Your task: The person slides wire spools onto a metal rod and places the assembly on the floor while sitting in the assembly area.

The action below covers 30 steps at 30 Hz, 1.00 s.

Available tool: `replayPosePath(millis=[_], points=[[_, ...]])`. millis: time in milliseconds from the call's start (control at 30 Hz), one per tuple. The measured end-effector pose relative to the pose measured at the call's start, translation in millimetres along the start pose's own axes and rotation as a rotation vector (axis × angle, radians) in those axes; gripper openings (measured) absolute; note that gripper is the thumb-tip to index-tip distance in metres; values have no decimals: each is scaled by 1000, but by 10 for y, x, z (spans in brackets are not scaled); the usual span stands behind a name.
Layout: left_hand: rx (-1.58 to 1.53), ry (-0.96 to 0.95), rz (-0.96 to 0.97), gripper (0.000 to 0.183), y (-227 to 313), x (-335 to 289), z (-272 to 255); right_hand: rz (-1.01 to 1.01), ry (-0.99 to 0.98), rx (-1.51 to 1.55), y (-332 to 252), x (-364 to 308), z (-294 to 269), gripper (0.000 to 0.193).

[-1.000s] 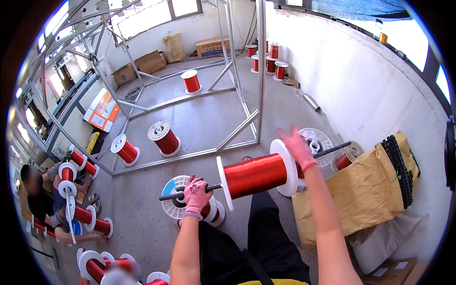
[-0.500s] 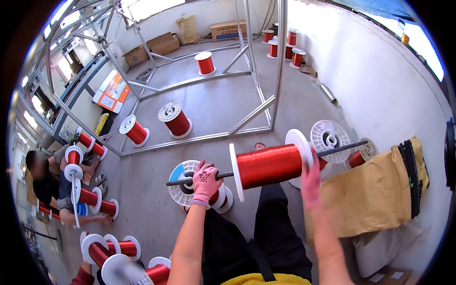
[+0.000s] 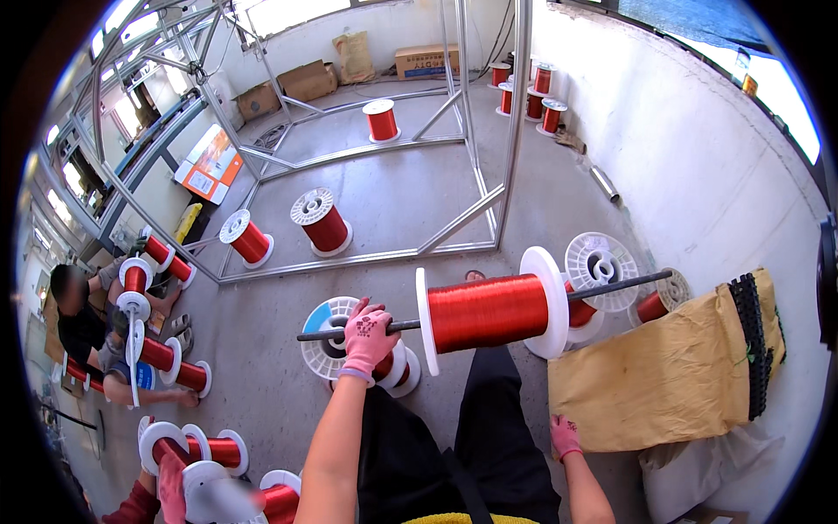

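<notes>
A large spool of red wire (image 3: 489, 313) with white flanges lies crosswise on a dark rod (image 3: 621, 285) that passes through it. My left hand (image 3: 368, 334), in a pink glove, is closed around the rod just left of the spool. Beneath the rod's left part stands a white-flanged spool (image 3: 326, 360) with a blue patch; another spool (image 3: 601, 262) stands under its right part. My right hand (image 3: 566, 435), also gloved in pink, is off the spool and low at the near left corner of a tan sack (image 3: 646, 384). Its fingers look loosely extended and hold nothing I can see.
An aluminium frame (image 3: 367, 258) stands ahead, with spools (image 3: 321, 224) inside it. At the left, a seated co-worker (image 3: 83, 314) is among more spools (image 3: 166, 354). Another person's gloved hand (image 3: 172, 489) is at the lower left. A white wall (image 3: 690, 157) bounds the right side.
My right hand has come off the spool's right flange and dropped down toward me, to the tan sack's edge. My left hand keeps its grip on the rod.
</notes>
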<state>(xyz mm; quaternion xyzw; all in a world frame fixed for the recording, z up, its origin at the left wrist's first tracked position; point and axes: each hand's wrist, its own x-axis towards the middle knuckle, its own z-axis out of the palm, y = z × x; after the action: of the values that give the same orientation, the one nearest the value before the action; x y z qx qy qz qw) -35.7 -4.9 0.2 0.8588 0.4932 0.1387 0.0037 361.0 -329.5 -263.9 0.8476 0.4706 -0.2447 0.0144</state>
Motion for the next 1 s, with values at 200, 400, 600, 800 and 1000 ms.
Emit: replayPosePath(millis=[200, 400, 600, 800, 1000], points=[[17, -23, -7, 23, 13, 2, -4, 21, 55, 75, -204, -156, -53, 30], [-21, -18, -2, 22, 27, 12, 8, 72, 325, 339, -358, -168, -588, 37], [-10, 30, -1, 22, -12, -43, 39, -248, 761, 1118, -1868, -101, -3151, 37], [-4, -14, -2, 23, 29, 26, -18, -213, 479, 421, -2761, 459, -3950, 62], [7, -6, -5, 23, -3, 15, 34, -163, 294, 324, -2693, 724, -3726, 55]])
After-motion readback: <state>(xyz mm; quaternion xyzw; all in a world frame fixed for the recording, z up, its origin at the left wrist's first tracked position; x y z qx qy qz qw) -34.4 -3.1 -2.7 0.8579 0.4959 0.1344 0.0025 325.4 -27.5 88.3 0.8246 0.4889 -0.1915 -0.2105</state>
